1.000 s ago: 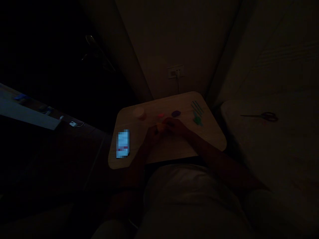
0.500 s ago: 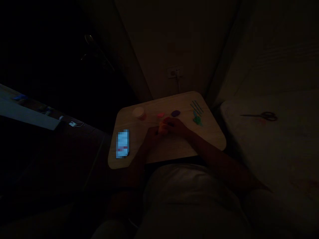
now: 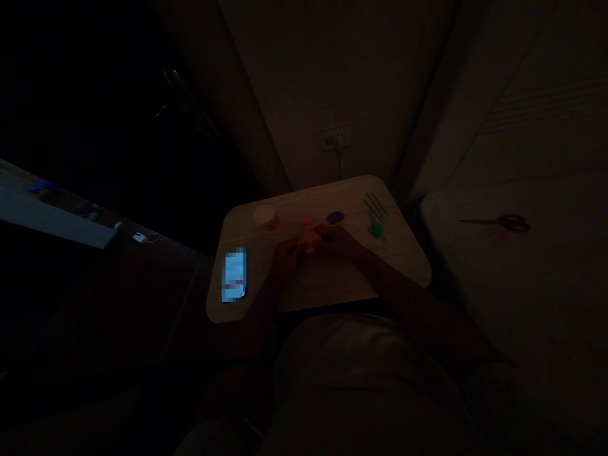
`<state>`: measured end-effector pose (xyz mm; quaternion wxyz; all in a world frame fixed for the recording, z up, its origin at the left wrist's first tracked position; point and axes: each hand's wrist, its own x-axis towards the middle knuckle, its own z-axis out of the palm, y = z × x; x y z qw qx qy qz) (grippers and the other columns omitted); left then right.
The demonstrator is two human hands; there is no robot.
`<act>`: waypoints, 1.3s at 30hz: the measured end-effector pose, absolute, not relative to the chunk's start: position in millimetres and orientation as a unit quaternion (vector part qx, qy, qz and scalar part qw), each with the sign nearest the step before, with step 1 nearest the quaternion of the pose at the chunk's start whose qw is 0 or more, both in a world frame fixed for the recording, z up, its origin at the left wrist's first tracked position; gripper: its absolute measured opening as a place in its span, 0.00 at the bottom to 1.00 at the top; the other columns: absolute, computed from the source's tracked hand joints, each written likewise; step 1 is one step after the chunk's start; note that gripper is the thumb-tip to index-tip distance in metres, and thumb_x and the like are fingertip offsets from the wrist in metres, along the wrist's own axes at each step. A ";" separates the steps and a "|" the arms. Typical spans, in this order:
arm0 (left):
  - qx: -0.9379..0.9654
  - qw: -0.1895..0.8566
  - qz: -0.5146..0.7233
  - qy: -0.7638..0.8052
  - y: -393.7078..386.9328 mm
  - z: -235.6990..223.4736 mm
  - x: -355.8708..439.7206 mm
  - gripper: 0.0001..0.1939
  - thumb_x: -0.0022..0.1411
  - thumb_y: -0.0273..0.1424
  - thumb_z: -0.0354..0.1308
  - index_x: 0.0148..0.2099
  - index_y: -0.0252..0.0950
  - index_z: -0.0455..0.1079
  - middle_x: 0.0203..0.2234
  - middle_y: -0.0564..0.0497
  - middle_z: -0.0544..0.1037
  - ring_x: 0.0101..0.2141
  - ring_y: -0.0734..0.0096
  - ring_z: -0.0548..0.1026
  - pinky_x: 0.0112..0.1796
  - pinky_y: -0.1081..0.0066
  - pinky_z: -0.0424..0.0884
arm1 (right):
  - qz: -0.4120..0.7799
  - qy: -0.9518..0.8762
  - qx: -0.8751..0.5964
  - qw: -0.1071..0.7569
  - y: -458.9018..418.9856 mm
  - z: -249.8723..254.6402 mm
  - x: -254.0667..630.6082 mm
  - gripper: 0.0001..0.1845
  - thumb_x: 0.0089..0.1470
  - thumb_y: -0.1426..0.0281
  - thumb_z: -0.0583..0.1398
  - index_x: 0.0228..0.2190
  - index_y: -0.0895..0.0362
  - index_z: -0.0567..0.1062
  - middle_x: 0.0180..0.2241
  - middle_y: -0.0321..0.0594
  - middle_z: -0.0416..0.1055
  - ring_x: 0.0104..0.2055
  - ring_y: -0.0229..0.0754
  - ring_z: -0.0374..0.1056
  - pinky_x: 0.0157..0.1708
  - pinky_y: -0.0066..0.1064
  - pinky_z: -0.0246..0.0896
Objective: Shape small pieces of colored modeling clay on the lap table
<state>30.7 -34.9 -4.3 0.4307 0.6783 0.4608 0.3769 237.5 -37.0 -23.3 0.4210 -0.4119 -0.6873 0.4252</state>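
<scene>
Plainly, work is under way between the two hands, with the orange piece [image 3: 310, 239] at the centre of it, low over the middle of the worktop [image 3: 327, 286]. The left hand [image 3: 286, 253] is at one side of it, fingers bent inward and touching or nearly touching its edge; the right hand [image 3: 336, 240] is at the other side, fingers curled over by the red piece [image 3: 320, 228]. It is too dark to tell how far open the fingers of either hand are, or whether they grip or only steady what they touch. The red and orange pieces appear to meet, but whether they are joined cannot be told.

As for how far along things are, the orange piece has an uneven outline with parts jutting out, so it seems partly formed, though neither its finish nor its fixing can be judged. The pink piece [image 3: 308, 221] lies just beyond it, and the purple piece [image 3: 335, 217] sits apart, beyond the right hand; neither is held. Farther right, the green piece [image 3: 377, 230] lies near the thin sticks [image 3: 375, 206], also out of the hands. The tub [image 3: 266, 217] and phone [image 3: 234, 276] are on the left, while the scissors [image 3: 513, 222] lie off the worktop, well to the right.
</scene>
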 end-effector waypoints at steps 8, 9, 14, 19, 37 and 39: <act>0.679 0.389 0.415 0.465 -30.5 -9.6 33.9 0.20 0.60 0.48 0.62 0.33 0.33 0.76 0.26 0.50 0.77 0.28 0.69 0.71 0.29 0.72 0.65 | 0.419 -0.680 -0.399 0.450 -37.7 -25.5 233.6 0.13 0.57 0.64 0.61 0.39 0.59 0.80 0.31 0.41 0.77 0.31 0.41 0.70 0.33 0.32 0.65; 0.675 0.376 0.423 0.473 -29.1 -10.2 33.1 0.20 0.61 0.47 0.61 0.34 0.34 0.76 0.27 0.50 0.77 0.29 0.68 0.72 0.29 0.72 0.66 | 0.415 -0.675 -0.398 0.462 -39.0 -24.2 232.9 0.15 0.57 0.65 0.61 0.43 0.58 0.79 0.32 0.42 0.78 0.32 0.41 0.71 0.34 0.32 0.66; 0.654 0.282 0.440 0.546 -22.1 -11.8 25.7 0.16 0.68 0.40 0.53 0.33 0.34 0.72 0.28 0.49 0.76 0.31 0.66 0.72 0.33 0.70 0.67 | 0.336 -0.653 -0.436 0.519 -47.2 -12.3 238.4 0.18 0.58 0.70 0.58 0.49 0.55 0.75 0.27 0.36 0.74 0.26 0.39 0.67 0.29 0.30 0.62; 0.696 0.136 0.368 0.601 -18.6 -13.3 23.5 0.14 0.67 0.36 0.52 0.28 0.38 0.64 0.27 0.49 0.69 0.32 0.63 0.68 0.38 0.64 0.66 | 0.201 -0.641 -0.507 0.540 -49.7 -5.6 252.3 0.11 0.62 0.67 0.54 0.41 0.56 0.75 0.30 0.39 0.74 0.26 0.39 0.65 0.29 0.30 0.58; 0.914 0.043 0.219 0.338 -50.5 14.8 47.0 0.30 0.68 0.30 0.52 0.71 0.39 0.57 0.64 0.39 0.66 0.63 0.50 0.62 0.61 0.52 0.57 | -0.059 -0.591 -0.721 0.358 -110.6 19.6 292.2 0.17 0.58 0.64 0.59 0.46 0.60 0.76 0.45 0.56 0.74 0.49 0.59 0.65 0.49 0.47 0.57; 0.912 0.042 0.218 0.345 -49.8 15.4 48.4 0.31 0.67 0.30 0.52 0.71 0.40 0.56 0.66 0.40 0.63 0.64 0.48 0.60 0.62 0.51 0.56 | -0.067 -0.554 -0.764 0.323 -122.2 13.0 305.9 0.22 0.57 0.61 0.60 0.47 0.62 0.75 0.47 0.59 0.72 0.49 0.61 0.64 0.47 0.49 0.58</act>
